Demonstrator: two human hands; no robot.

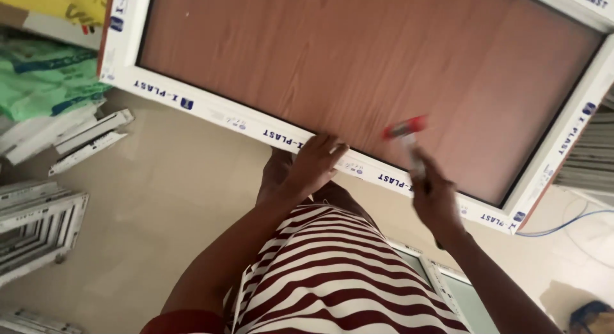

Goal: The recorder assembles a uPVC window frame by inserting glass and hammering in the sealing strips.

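— Room around the frame: how much do I have?

— Your white window frame (211, 110) lies flat over a brown wood-grain desk (358, 59), and its near rail runs slantwise from upper left to lower right, straight across your front. Bare beige floor (173, 200) opens to your left between that rail and the stacks of white profile offcuts (38, 225). Loose white strips (89, 139) lie just off the frame's left corner, with green bags (45, 85) behind them. To your right, the frame's far corner sits near a blue cable (563, 225) on the floor, so that side is tighter.

— And my hands?

— Your left hand (307, 171) rests on the near rail, fingers spread flat over its top edge, closed on nothing. Your right hand (435, 193) is wrapped around the handle of a red-headed tool (406, 132); the red end hovers over the brown panel just inside the rail, blurred, so you cannot tell whether it touches. The two hands are near each other along the same rail, the tool to the right of your left fingers.

— Anything below me?

— Another white frame (441, 276) lies by your right side.
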